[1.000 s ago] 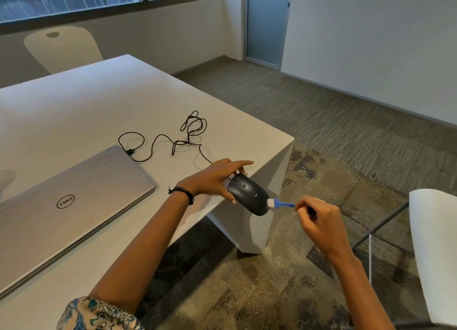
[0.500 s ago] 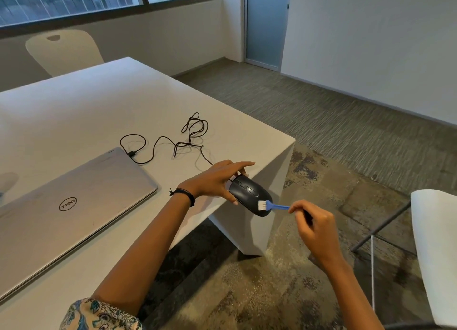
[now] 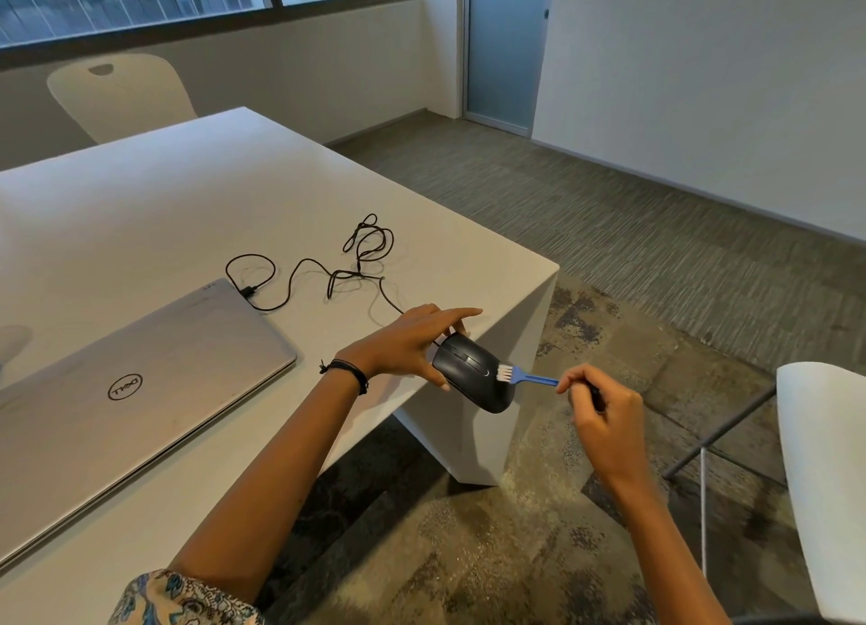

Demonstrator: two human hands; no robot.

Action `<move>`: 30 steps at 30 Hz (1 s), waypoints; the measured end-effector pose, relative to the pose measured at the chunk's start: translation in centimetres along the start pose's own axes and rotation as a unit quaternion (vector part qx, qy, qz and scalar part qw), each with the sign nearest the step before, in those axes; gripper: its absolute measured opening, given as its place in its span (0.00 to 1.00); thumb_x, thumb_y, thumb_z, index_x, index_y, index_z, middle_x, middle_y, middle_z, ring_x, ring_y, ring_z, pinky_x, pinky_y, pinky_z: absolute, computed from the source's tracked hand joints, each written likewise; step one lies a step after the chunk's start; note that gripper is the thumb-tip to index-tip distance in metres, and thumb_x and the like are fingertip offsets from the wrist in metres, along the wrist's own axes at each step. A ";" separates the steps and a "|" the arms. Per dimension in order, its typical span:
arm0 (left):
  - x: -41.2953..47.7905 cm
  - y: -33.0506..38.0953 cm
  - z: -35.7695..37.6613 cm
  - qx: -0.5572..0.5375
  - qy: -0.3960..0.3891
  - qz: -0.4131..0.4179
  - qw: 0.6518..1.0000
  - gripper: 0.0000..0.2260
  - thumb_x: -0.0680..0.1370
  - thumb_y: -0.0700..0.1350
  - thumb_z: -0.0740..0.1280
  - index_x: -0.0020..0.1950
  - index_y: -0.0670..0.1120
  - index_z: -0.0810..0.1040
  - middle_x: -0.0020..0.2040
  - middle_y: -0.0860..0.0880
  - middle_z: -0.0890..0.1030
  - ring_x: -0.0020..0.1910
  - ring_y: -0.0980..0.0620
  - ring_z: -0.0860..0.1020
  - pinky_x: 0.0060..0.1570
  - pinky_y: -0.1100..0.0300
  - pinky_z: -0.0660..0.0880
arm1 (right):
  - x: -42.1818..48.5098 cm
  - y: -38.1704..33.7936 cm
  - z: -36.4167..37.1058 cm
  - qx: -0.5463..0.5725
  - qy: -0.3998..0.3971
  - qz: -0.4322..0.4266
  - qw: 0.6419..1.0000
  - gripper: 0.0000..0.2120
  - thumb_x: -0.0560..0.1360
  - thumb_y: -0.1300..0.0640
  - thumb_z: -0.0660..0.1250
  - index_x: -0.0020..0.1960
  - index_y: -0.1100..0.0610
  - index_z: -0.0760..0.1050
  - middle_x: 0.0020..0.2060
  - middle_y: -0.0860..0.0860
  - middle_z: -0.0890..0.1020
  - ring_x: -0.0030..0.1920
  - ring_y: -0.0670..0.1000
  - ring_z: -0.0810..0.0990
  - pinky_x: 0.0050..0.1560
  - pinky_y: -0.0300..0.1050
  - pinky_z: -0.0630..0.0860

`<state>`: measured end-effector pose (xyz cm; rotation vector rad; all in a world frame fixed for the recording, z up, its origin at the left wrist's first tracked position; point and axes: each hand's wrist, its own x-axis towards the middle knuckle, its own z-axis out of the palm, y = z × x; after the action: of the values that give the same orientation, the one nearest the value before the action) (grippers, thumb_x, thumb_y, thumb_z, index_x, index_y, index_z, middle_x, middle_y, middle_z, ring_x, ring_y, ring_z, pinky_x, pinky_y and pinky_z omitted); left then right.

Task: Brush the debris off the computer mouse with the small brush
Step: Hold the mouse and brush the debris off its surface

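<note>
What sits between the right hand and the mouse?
Only the brush: its blue handle runs from the right hand to the mouse, with the white bristles touching the mouse. Seen in the head view.

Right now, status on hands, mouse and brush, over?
Left hand grips mouse, held out past table edge. Right hand pinches small brush, bristles on mouse's top. Nothing blocking; cable slack on table.

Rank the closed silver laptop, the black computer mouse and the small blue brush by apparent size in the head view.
1. closed silver laptop, largest by far
2. black computer mouse
3. small blue brush, smallest, handle end hidden
</note>
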<state>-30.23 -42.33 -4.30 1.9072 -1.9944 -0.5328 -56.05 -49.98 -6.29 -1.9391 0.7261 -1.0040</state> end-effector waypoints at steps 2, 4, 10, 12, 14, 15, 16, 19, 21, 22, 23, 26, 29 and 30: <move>0.0 0.0 0.0 0.002 0.001 0.001 1.000 0.42 0.66 0.50 0.75 0.73 0.50 0.54 0.61 0.47 0.72 0.55 0.54 0.65 0.56 0.61 0.59 | 0.5 -0.3 0.5 0.000 -0.007 0.033 0.999 0.13 0.72 0.62 0.57 0.33 0.51 0.74 0.21 0.50 0.70 0.22 0.51 0.65 0.21 0.47 0.61; -0.1 0.1 0.0 0.005 0.003 0.002 1.000 0.41 0.67 0.50 0.75 0.73 0.50 0.54 0.61 0.47 0.72 0.55 0.53 0.66 0.57 0.61 0.59 | 0.9 -0.2 0.9 0.001 -0.013 0.060 0.998 0.15 0.74 0.66 0.58 0.33 0.53 0.75 0.21 0.50 0.70 0.23 0.53 0.65 0.23 0.47 0.62; -0.1 0.3 -0.1 0.029 0.007 0.012 0.999 0.40 0.68 0.50 0.74 0.73 0.49 0.55 0.61 0.46 0.73 0.55 0.52 0.66 0.53 0.69 0.58 | 1.6 -0.3 1.9 0.007 -0.041 0.095 0.995 0.15 0.74 0.68 0.59 0.34 0.54 0.76 0.21 0.45 0.69 0.21 0.43 0.63 0.23 0.38 0.60; -0.2 0.3 -0.2 0.030 0.009 0.013 0.999 0.40 0.68 0.50 0.74 0.73 0.49 0.55 0.61 0.46 0.73 0.55 0.52 0.66 0.52 0.71 0.57 | 1.6 -0.5 2.0 0.036 -0.059 0.100 0.993 0.15 0.75 0.68 0.58 0.34 0.54 0.75 0.22 0.47 0.69 0.24 0.51 0.65 0.26 0.45 0.63; -0.3 0.3 -0.2 0.026 0.008 0.009 1.000 0.40 0.68 0.50 0.74 0.73 0.49 0.54 0.61 0.46 0.73 0.55 0.52 0.65 0.52 0.66 0.58 | 1.6 -0.6 1.6 0.070 -0.047 0.101 0.991 0.15 0.74 0.68 0.58 0.33 0.55 0.75 0.20 0.46 0.69 0.25 0.53 0.65 0.27 0.46 0.64; -0.3 0.3 -0.2 0.024 0.009 0.008 1.000 0.40 0.68 0.50 0.74 0.73 0.49 0.54 0.61 0.47 0.72 0.55 0.53 0.65 0.53 0.64 0.58 | 1.7 -0.7 1.2 0.079 -0.028 0.095 0.992 0.14 0.74 0.66 0.58 0.33 0.55 0.75 0.19 0.46 0.69 0.24 0.53 0.65 0.26 0.46 0.63; -0.3 0.4 -0.2 0.023 0.009 0.008 1.000 0.40 0.68 0.50 0.74 0.73 0.49 0.54 0.61 0.47 0.72 0.55 0.53 0.65 0.54 0.63 0.58 | 1.7 -0.8 0.8 0.077 -0.008 0.083 0.994 0.13 0.73 0.64 0.58 0.33 0.55 0.75 0.19 0.47 0.69 0.24 0.53 0.64 0.26 0.45 0.62; -0.1 0.3 -0.2 0.023 0.009 0.009 1.000 0.41 0.67 0.50 0.74 0.73 0.49 0.55 0.61 0.47 0.73 0.55 0.52 0.66 0.56 0.61 0.59 | 2.1 -1.2 -0.6 0.008 0.001 0.027 1.000 0.10 0.75 0.66 0.59 0.40 0.55 0.75 0.21 0.48 0.68 0.21 0.46 0.62 0.22 0.40 0.59; -0.1 0.3 -0.2 0.024 0.009 0.009 1.000 0.41 0.67 0.50 0.75 0.73 0.49 0.55 0.61 0.47 0.73 0.55 0.54 0.65 0.56 0.61 0.58 | 2.3 -1.5 -1.1 -0.045 -0.044 -0.009 0.998 0.08 0.76 0.67 0.60 0.48 0.57 0.73 0.23 0.53 0.70 0.22 0.46 0.66 0.21 0.35 0.60; -0.1 0.3 -0.2 0.022 0.009 0.009 1.000 0.41 0.67 0.50 0.75 0.73 0.49 0.55 0.61 0.47 0.73 0.55 0.54 0.65 0.56 0.61 0.58 | 2.3 -1.6 -1.2 -0.062 -0.070 -0.023 0.995 0.07 0.76 0.66 0.60 0.50 0.56 0.72 0.25 0.54 0.73 0.24 0.47 0.69 0.21 0.34 0.62; -0.1 0.3 -0.3 0.019 0.008 0.008 1.000 0.41 0.67 0.50 0.74 0.73 0.48 0.55 0.61 0.47 0.73 0.54 0.54 0.65 0.56 0.62 0.58 | 2.3 -1.7 -1.3 -0.073 -0.093 -0.037 0.992 0.07 0.76 0.65 0.61 0.50 0.55 0.72 0.27 0.53 0.76 0.26 0.46 0.73 0.23 0.33 0.66; -0.1 0.4 -0.3 0.020 0.010 0.010 1.000 0.40 0.67 0.50 0.74 0.73 0.48 0.55 0.60 0.47 0.73 0.53 0.54 0.65 0.54 0.64 0.59 | 2.3 -1.8 -1.2 -0.093 -0.132 -0.074 0.984 0.05 0.74 0.63 0.66 0.48 0.55 0.76 0.35 0.48 0.82 0.37 0.44 0.81 0.36 0.33 0.77; -0.2 0.4 -0.3 0.022 0.012 0.012 1.000 0.40 0.67 0.50 0.74 0.73 0.49 0.55 0.60 0.47 0.73 0.53 0.54 0.65 0.52 0.67 0.59 | 2.3 -1.9 -1.2 -0.115 -0.119 -0.125 0.978 0.05 0.72 0.63 0.69 0.47 0.57 0.78 0.38 0.50 0.82 0.38 0.46 0.80 0.41 0.38 0.77; -0.2 0.4 -0.3 0.021 0.011 0.011 1.000 0.40 0.67 0.50 0.74 0.73 0.49 0.55 0.60 0.47 0.73 0.53 0.54 0.65 0.52 0.65 0.59 | 2.4 -2.0 -1.3 -0.123 -0.108 -0.141 0.976 0.05 0.71 0.63 0.69 0.47 0.57 0.78 0.38 0.51 0.82 0.38 0.47 0.80 0.41 0.38 0.77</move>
<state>-30.46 -42.10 -3.85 1.9051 -2.0263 -0.4646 -55.65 -51.36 -3.20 -2.3735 0.4767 -0.8809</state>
